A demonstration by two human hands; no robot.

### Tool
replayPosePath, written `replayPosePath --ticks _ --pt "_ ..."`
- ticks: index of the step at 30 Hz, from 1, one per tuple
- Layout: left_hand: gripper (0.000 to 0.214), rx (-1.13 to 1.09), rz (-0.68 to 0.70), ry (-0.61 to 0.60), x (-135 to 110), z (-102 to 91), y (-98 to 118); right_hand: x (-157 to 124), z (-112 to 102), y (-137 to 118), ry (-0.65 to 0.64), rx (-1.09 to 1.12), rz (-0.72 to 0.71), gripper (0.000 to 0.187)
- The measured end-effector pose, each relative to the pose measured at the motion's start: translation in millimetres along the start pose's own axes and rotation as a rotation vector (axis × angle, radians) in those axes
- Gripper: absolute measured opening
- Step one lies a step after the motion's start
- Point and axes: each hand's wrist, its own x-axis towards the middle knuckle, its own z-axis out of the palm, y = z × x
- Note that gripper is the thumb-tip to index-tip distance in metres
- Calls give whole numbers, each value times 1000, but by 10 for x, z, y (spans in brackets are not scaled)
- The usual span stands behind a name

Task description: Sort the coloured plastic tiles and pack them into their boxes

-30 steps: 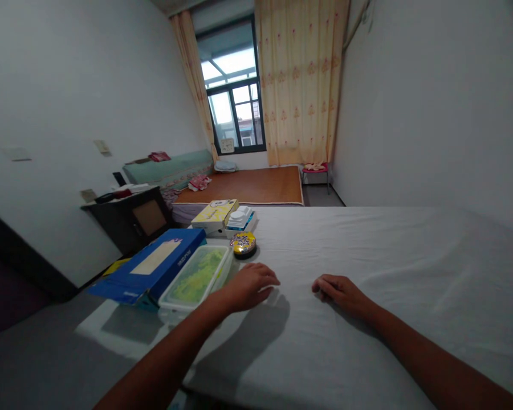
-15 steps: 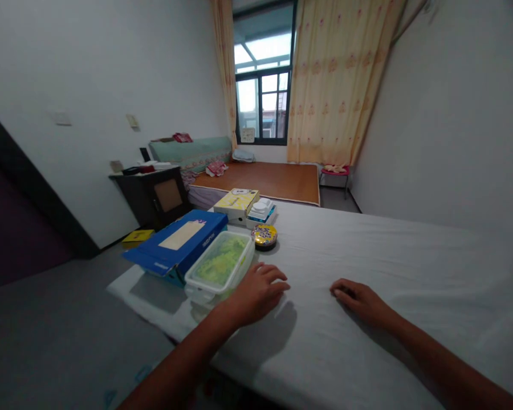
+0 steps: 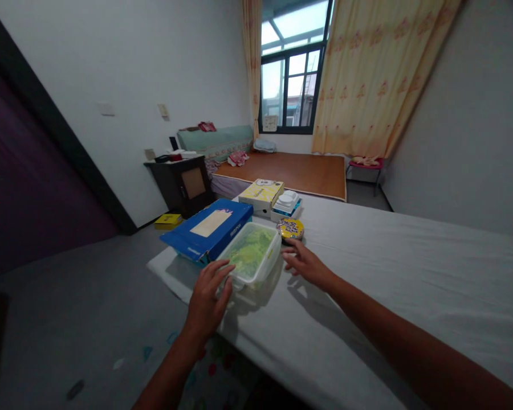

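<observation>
A clear plastic food container (image 3: pixel 251 253) with a translucent lid stands on the white-covered table, something yellow-green showing through it. At its near left corner is my left hand (image 3: pixel 209 296), fingers apart; whether the fingertips touch the lid I cannot tell. My right hand (image 3: pixel 305 265) hovers at the container's right side, fingers spread and nothing in them. Just beyond that hand sits a round yellow tin (image 3: pixel 290 228) with a dark base. A flat blue box (image 3: pixel 211 228) with a pale label lies along the container's left side.
Behind the tin are a yellow patterned box (image 3: pixel 261 195) and a stack of white items (image 3: pixel 288 203). White cloth (image 3: pixel 389 273) covers the table, whose left edge drops to a grey floor. Farther back stand a dark cabinet (image 3: pixel 182 185) and a bed with a brown mat (image 3: pixel 299 171).
My left hand has moved left, from the container's right side to its near left corner. My right hand has come in from the right towards the container and its fingers have spread. The view has turned left.
</observation>
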Motion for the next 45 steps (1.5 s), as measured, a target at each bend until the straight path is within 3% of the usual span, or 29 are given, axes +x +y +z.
replayPosePath --ticks 3,7,9,13,17,20,23,28,32,36,40,45 --pt "27 -54 -45 -9 -8 34 14 156 215 -54 100 131 102 74" --pt "26 -139 -82 0 41 103 72 252 296 -52 224 382 177 81" --pt "26 -163 -89 2 72 131 95 279 306 -69 210 520 179 69" --pt "27 -186 -84 -14 169 177 156 340 363 -159 52 659 223 32" --pt "29 -144 -32 -40 303 214 245 434 359 -245 76 747 216 22" --pt "34 -56 -27 10 338 221 269 452 179 -264 124 797 121 24" --pt "38 17 -71 38 269 204 205 343 -195 -174 168 778 43 27" --pt "45 41 -172 -42 76 172 -28 -64 -999 290 237 643 66 26" --pt "65 2 -266 -155 14 294 -121 -347 -1407 699 311 602 102 21" --pt "80 -4 -317 -198 96 562 -89 -476 -1507 919 363 658 107 18" --pt "86 -9 -349 -121 269 807 -61 -482 -1512 1005 343 711 107 21" --pt "100 -67 -491 -25 351 988 -41 -433 -1525 1066 377 727 107 15"
